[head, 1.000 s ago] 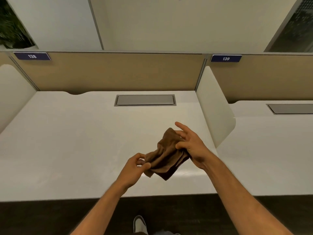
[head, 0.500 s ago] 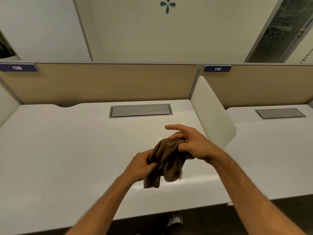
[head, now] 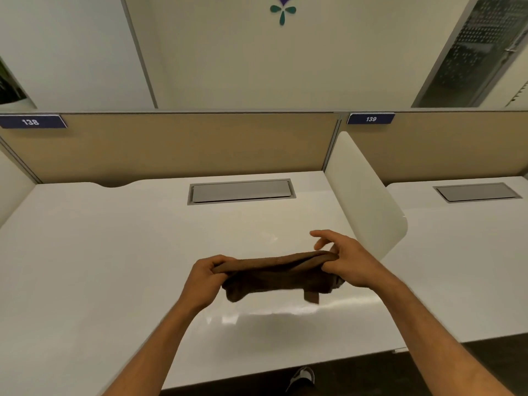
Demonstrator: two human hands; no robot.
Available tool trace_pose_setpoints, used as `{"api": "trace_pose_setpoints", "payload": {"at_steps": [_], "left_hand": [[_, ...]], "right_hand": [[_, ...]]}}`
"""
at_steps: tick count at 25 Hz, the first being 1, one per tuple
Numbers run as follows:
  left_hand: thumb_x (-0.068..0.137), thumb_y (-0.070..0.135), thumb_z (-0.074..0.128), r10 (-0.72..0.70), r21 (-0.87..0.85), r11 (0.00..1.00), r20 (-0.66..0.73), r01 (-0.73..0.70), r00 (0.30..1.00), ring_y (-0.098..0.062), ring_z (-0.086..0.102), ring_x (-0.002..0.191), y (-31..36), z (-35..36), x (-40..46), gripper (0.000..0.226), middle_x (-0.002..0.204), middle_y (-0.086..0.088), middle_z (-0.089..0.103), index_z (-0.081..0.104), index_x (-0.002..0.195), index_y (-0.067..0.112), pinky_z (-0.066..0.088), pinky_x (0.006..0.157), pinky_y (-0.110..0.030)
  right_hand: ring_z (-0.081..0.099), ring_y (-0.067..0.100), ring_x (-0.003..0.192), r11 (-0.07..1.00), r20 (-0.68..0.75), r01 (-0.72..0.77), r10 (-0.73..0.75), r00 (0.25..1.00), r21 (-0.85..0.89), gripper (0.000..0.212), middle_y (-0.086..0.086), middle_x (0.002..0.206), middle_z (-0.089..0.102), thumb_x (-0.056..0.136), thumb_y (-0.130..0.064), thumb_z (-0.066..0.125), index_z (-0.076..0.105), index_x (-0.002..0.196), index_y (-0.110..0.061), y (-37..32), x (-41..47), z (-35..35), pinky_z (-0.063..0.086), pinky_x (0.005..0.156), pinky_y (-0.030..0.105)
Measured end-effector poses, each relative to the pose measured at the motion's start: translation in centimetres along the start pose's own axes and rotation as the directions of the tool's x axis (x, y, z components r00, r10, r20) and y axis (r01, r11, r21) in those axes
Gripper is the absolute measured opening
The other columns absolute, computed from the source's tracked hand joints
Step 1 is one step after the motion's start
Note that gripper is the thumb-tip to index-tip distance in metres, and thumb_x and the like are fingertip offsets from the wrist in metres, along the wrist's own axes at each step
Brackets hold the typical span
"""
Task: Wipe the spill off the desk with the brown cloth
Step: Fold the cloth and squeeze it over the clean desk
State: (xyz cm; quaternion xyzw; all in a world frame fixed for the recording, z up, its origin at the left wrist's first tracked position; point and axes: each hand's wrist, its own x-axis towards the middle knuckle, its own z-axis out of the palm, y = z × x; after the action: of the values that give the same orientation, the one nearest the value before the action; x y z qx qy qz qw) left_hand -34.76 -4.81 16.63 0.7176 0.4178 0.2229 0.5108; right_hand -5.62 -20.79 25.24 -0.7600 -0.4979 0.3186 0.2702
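brown cloth beside white divider

A pale wall rises behind a tan partition that carries two dark blue number plates, 138 and 139. A white curved divider separates two workstations, each with a grey cable hatch set into its top. A teal and purple decal marks the wall. At upper right stands what may be a glazed door. The floor is dark.
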Motion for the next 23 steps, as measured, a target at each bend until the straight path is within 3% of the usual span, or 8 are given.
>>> {"api": "trace_pose_setpoints", "payload": {"at_steps": [5,7,8,11,14,17,20,23], "left_hand": [[0.097,0.005,0.065,-0.021,-0.162,0.986,0.033,0.026,0.999,-0.008,0.073,0.080,0.8,-1.1,0.9,0.034,0.083,0.001,0.078,0.082,0.083,0.030,0.056,0.068,-0.016],[0.098,0.009,0.065,-0.073,-0.318,0.945,0.030,0.078,0.997,-0.009,0.073,0.079,1.2,-1.2,1.2,0.027,0.086,-0.001,0.078,0.083,0.087,0.026,0.057,0.069,-0.020],[0.098,0.012,0.066,-0.109,-0.406,0.907,0.026,0.110,0.994,-0.012,0.075,0.083,1.5,-1.1,1.3,0.023,0.092,-0.002,0.079,0.084,0.091,0.025,0.058,0.070,-0.021],[0.095,0.026,0.071,-0.234,-0.546,0.814,0.001,0.197,0.972,-0.017,0.077,0.090,2.3,-0.6,2.1,0.012,0.100,0.000,0.081,0.083,0.099,0.026,0.061,0.069,-0.024],[0.093,0.027,0.076,-0.301,-0.518,0.817,-0.011,0.252,0.954,-0.026,0.077,0.096,2.5,0.1,2.9,0.014,0.100,-0.004,0.081,0.080,0.104,0.019,0.062,0.074,-0.033],[0.094,0.023,0.075,-0.347,-0.510,0.810,-0.022,0.288,0.938,-0.031,0.076,0.099,2.5,-0.3,3.0,0.014,0.096,-0.004,0.082,0.078,0.105,0.014,0.062,0.072,-0.034],[0.099,0.026,0.068,-0.330,-0.526,0.799,0.018,0.290,0.944,-0.031,0.075,0.102,2.9,-0.5,2.8,0.019,0.102,-0.004,0.081,0.076,0.113,0.015,0.063,0.071,-0.034],[0.104,0.029,0.060,-0.311,-0.541,0.796,0.019,0.271,0.950,-0.029,0.077,0.095,4.7,0.3,3.1,0.025,0.106,-0.008,0.080,0.074,0.118,0.014,0.063,0.067,-0.032]], "right_hand": [[0.070,0.016,0.086,0.991,-0.041,-0.133,0.132,0.990,-0.034,0.009,-0.006,0.087,0.073,0.083,-0.020,0.081,0.074,0.087,-0.026,1.5,1.3,-1.2,0.058,0.071,0.030],[0.071,0.016,0.083,0.983,-0.068,-0.093,0.105,0.992,0.160,0.009,-0.005,0.080,0.074,0.079,-0.026,0.084,0.075,0.081,-0.024,1.8,1.5,-1.5,0.054,0.071,0.028],[0.070,0.016,0.083,0.934,-0.114,-0.056,0.102,0.988,0.353,0.010,-0.003,0.081,0.075,0.076,-0.025,0.085,0.076,0.082,-0.023,2.0,1.6,-1.4,0.053,0.072,0.029],[0.073,0.023,0.097,0.523,-0.112,-0.048,0.270,0.956,0.851,0.014,0.006,0.103,0.079,0.088,-0.019,0.077,0.079,0.101,-0.018,2.7,2.4,1.4,0.057,0.083,0.035],[0.075,0.026,0.107,0.535,0.024,-0.209,0.331,0.943,0.819,0.024,0.012,0.118,0.077,0.096,-0.014,0.070,0.074,0.118,-0.007,3.7,2.4,5.7,0.059,0.094,0.038],[0.074,0.031,0.106,0.465,-0.060,-0.184,0.462,0.885,0.866,0.026,0.016,0.117,0.076,0.095,-0.011,0.072,0.071,0.120,-0.002,3.4,2.7,6.0,0.059,0.093,0.041],[0.071,0.035,0.105,0.340,-0.118,-0.094,0.552,0.825,0.936,0.018,0.016,0.115,0.075,0.097,-0.012,0.070,0.071,0.114,-0.005,1.5,3.0,4.8,0.063,0.077,0.044],[0.071,0.032,0.103,0.436,-0.209,-0.075,0.568,0.796,0.897,0.009,0.007,0.113,0.075,0.101,-0.022,0.066,0.074,0.105,-0.020,-1.7,3.3,5.2,0.062,0.083,0.050]]}}
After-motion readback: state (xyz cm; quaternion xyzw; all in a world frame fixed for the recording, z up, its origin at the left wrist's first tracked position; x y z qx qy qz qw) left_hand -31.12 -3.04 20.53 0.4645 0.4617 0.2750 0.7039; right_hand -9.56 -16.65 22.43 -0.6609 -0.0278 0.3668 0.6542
